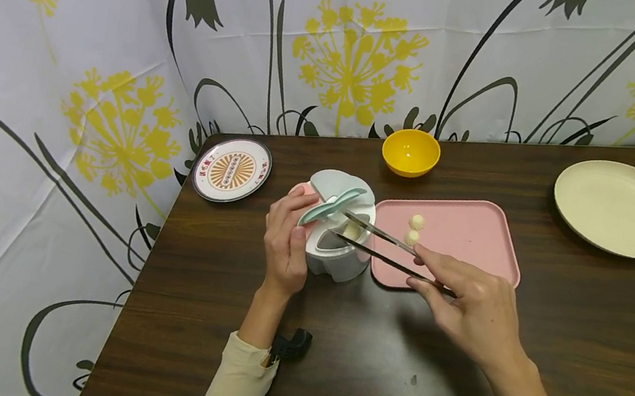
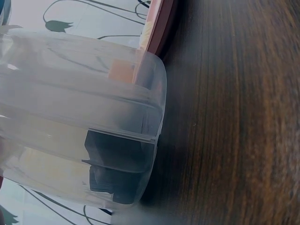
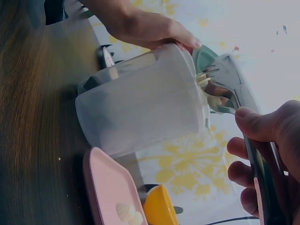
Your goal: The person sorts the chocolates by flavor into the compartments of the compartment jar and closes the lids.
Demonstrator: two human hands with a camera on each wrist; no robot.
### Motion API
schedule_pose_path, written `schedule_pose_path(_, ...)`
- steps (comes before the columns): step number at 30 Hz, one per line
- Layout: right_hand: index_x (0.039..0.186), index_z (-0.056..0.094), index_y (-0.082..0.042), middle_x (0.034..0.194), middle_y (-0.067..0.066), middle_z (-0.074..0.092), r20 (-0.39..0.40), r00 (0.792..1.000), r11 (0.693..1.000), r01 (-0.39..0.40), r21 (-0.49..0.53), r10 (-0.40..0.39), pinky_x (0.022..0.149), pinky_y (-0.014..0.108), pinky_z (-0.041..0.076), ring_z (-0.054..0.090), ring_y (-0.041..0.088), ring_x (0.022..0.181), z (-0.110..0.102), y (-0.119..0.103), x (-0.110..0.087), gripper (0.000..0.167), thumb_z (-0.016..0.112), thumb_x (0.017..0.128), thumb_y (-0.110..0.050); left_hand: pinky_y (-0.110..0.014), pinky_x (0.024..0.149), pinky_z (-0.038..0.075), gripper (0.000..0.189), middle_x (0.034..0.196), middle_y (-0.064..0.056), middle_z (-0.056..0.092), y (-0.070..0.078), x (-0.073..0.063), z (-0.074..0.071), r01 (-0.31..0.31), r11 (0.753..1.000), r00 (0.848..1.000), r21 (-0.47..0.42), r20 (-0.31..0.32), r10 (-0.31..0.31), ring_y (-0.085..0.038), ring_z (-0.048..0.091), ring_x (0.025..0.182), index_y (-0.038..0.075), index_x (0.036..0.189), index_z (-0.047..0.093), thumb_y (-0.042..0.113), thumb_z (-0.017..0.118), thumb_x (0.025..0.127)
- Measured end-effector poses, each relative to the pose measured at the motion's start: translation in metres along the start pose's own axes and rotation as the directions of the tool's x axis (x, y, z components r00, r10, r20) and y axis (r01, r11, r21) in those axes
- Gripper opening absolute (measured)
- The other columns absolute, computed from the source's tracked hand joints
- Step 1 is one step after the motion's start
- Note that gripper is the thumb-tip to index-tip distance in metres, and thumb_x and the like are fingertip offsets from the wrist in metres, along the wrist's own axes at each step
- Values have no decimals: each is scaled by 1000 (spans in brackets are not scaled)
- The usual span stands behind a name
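A translucent container (image 1: pixel 338 266) with several lidded compartments stands left of the pink tray. My left hand (image 1: pixel 286 241) grips its left side, with fingers at the raised green lid (image 1: pixel 331 208). My right hand (image 1: pixel 470 310) holds metal tongs (image 1: pixel 386 235), thumb on one arm and fingers on the other. The tong tips reach into the uncovered compartment, around a pale round piece (image 1: pixel 353 231). In the right wrist view, the tongs (image 3: pixel 255 157) end in fork-like prongs at the container's mouth. The left wrist view shows the container's clear wall (image 2: pixel 70 98) close up.
On the pink tray (image 1: pixel 465 240) lie two pale ridged pieces (image 1: pixel 414 229). Behind it stands a yellow bowl (image 1: pixel 411 154). A patterned plate (image 1: pixel 232 170) is at the back left, a cream oval plate (image 1: pixel 622 209) at the back right. A printed cloth (image 1: pixel 350 59) hangs behind the table.
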State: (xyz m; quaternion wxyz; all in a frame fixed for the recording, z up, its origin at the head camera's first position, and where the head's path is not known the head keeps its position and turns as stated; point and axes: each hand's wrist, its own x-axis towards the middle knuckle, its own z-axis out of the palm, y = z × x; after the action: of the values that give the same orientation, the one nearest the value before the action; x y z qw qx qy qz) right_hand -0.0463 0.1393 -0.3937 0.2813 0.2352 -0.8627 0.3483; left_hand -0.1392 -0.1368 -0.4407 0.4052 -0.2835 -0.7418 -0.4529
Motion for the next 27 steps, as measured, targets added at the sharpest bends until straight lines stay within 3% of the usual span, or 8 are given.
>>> schedule_pose_path(7,129,67,-21,103,-5,74,39,999,999,-30,-20,30,56,24,44,61,5,67,0,0,0,56,83,75,-24,-51,102,31,47,117,-13,66,0,-1,0,3,1000,1000,3,-1,-3,-39,51,123,2,111,70,30,34,99)
schedule_pose_path(11,129,67,-19,104,-6,73,61,997,998,-38,-50,41,54,25,43,59,5,66,-2,0,0,54,81,78,-32,-52,102,31,47,117,-14,66,1,0,0,2,1000,1000,1,-3,-2,-39,51,123,2,111,69,30,34,99)
schedule_pose_path(17,131,65,-17,105,-8,72,50,998,998,-32,-49,35,54,24,43,60,7,72,-6,7,-2,60,59,89,-59,-52,103,31,46,117,-14,65,1,1,1,0,1000,1000,2,-2,0,-38,51,123,2,111,69,29,35,98)
schedule_pose_path(19,131,65,-17,105,-9,71,35,998,998,-45,-42,46,54,23,44,59,6,73,-9,9,-3,59,68,85,-55,-52,103,31,46,117,-14,66,1,1,1,-3,1000,1000,3,-3,3,-38,51,123,2,111,69,29,34,98)
schedule_pose_path(22,131,65,-18,105,-9,70,15,997,996,-78,-32,79,58,22,48,59,3,75,-14,15,-6,62,84,74,-35,-52,102,31,46,116,-14,66,1,1,1,-8,1000,1000,3,-5,8,-38,51,122,1,111,69,29,34,99)
schedule_pose_path(24,130,66,-18,105,-8,71,1,994,993,-112,-41,112,59,22,50,60,3,74,-16,21,-9,67,88,67,-20,-53,103,31,46,116,-14,66,1,1,1,-9,1000,1000,4,-5,9,-39,51,122,1,111,69,29,34,99)
schedule_pose_path(27,130,66,-20,99,-6,72,-7,981,978,-194,-81,194,52,26,47,62,6,66,-18,31,-14,67,89,66,-17,-53,103,31,47,116,-15,66,0,0,1,-9,1000,1000,4,-7,9,-40,51,122,1,111,69,29,34,99)
